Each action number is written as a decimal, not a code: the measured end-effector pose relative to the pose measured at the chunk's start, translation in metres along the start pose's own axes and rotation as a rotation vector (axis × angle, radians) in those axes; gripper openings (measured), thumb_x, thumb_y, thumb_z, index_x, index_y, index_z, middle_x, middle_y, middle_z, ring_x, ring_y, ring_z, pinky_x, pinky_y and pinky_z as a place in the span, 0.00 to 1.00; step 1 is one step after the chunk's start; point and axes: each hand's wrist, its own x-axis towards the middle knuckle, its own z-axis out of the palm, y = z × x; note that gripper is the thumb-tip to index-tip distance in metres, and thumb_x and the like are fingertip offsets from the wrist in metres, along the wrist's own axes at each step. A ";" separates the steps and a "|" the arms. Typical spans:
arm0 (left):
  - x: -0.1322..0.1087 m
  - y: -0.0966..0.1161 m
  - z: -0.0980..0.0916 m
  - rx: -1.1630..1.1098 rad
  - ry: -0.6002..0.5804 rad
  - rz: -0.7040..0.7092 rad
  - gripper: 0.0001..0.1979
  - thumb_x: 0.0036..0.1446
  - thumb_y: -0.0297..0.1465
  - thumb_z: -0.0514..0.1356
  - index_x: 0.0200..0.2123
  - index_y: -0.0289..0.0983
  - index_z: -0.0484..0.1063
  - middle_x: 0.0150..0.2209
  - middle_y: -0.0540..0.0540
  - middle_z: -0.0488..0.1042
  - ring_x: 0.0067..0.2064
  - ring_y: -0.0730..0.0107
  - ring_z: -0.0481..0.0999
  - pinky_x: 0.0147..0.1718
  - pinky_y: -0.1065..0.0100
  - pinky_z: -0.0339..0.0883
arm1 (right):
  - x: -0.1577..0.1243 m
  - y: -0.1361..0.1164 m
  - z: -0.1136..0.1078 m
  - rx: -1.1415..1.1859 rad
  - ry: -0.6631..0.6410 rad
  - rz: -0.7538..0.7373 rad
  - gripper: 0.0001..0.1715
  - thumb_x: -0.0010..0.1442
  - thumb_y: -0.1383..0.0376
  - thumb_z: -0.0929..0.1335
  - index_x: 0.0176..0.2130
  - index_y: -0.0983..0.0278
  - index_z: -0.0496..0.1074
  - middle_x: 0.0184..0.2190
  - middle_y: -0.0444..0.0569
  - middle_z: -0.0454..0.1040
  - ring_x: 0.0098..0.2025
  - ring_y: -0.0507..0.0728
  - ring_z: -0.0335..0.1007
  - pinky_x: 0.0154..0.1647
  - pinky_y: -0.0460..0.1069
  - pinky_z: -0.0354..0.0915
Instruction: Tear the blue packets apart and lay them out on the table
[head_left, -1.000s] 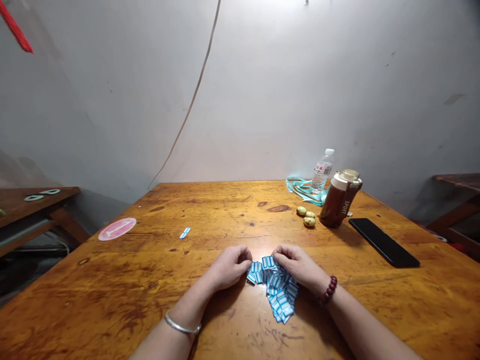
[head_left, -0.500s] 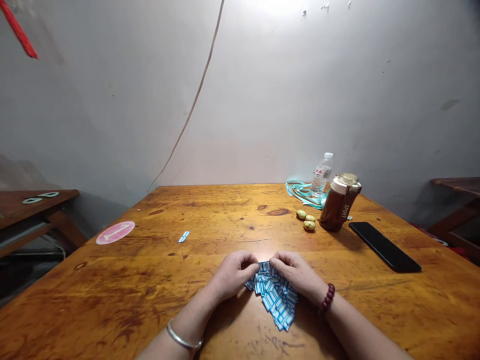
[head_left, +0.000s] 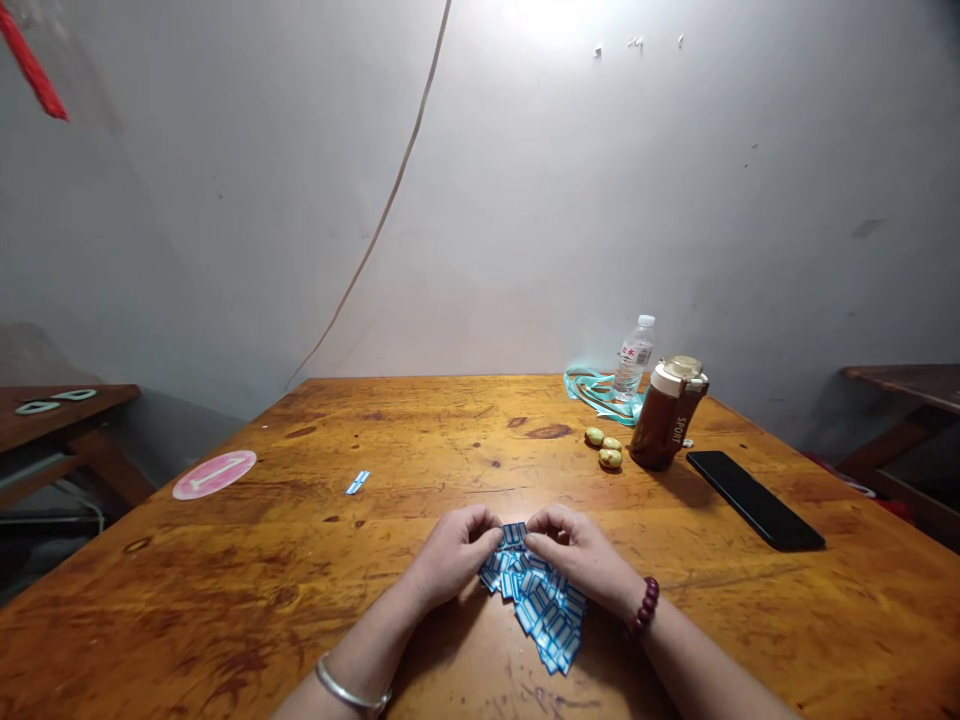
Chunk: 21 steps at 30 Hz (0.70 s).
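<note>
Across the wooden desk's (head_left: pixel 225 580) near part spreads a cluster of blue-and-white slips (head_left: pixel 541 606); the left hand (head_left: pixel 448 556) and right hand (head_left: pixel 583 560) pinch its far edge from either side, while one loose slip (head_left: pixel 358 482) lies well apart, farther left.

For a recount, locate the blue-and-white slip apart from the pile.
In the head view, the slip lies left of centre on the table, between the pink disc and left hand.

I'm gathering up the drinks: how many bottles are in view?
2: a clear bottle by the turquoise straps, and a brown bottle, nearer, between the straps and the phone. No others show.
</note>
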 end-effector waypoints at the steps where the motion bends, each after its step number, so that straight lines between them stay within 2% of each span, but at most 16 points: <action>1: 0.000 -0.001 0.000 -0.009 0.000 0.000 0.08 0.49 0.32 0.52 0.23 0.34 0.65 0.21 0.53 0.64 0.24 0.76 0.62 0.23 0.75 0.56 | -0.001 0.001 0.001 0.045 -0.032 0.006 0.10 0.50 0.63 0.63 0.31 0.67 0.70 0.27 0.46 0.70 0.29 0.51 0.64 0.29 0.44 0.60; 3: 0.001 -0.002 0.000 -0.024 -0.004 0.002 0.08 0.49 0.33 0.52 0.24 0.34 0.65 0.21 0.52 0.65 0.24 0.76 0.63 0.24 0.75 0.57 | -0.001 0.002 0.003 0.105 -0.067 0.011 0.09 0.50 0.65 0.63 0.31 0.67 0.70 0.27 0.45 0.71 0.29 0.51 0.64 0.28 0.44 0.60; 6: 0.001 -0.004 0.000 -0.030 -0.011 0.006 0.08 0.49 0.32 0.52 0.25 0.34 0.67 0.22 0.52 0.66 0.25 0.75 0.64 0.25 0.74 0.58 | -0.001 0.003 0.003 0.117 -0.051 0.007 0.09 0.50 0.67 0.62 0.30 0.67 0.70 0.26 0.45 0.71 0.28 0.51 0.65 0.29 0.44 0.61; 12: -0.001 -0.003 0.002 -0.050 -0.057 -0.003 0.10 0.49 0.33 0.53 0.30 0.33 0.69 0.26 0.49 0.71 0.27 0.73 0.67 0.27 0.73 0.59 | 0.000 0.000 0.002 0.139 -0.062 -0.008 0.14 0.52 0.66 0.61 0.35 0.66 0.72 0.31 0.47 0.73 0.34 0.54 0.67 0.36 0.47 0.63; 17: -0.001 -0.001 0.003 -0.023 -0.061 -0.003 0.10 0.49 0.34 0.53 0.27 0.33 0.69 0.23 0.51 0.68 0.25 0.75 0.65 0.24 0.74 0.58 | -0.001 0.000 0.004 0.137 -0.104 -0.051 0.15 0.53 0.67 0.60 0.37 0.64 0.72 0.32 0.47 0.73 0.35 0.53 0.67 0.37 0.47 0.62; 21: -0.001 -0.002 0.003 0.006 -0.021 0.011 0.09 0.49 0.33 0.53 0.24 0.34 0.68 0.21 0.52 0.67 0.24 0.76 0.63 0.23 0.75 0.57 | -0.001 -0.001 0.005 0.083 -0.036 -0.027 0.15 0.54 0.63 0.60 0.37 0.65 0.71 0.30 0.47 0.72 0.33 0.53 0.66 0.34 0.46 0.62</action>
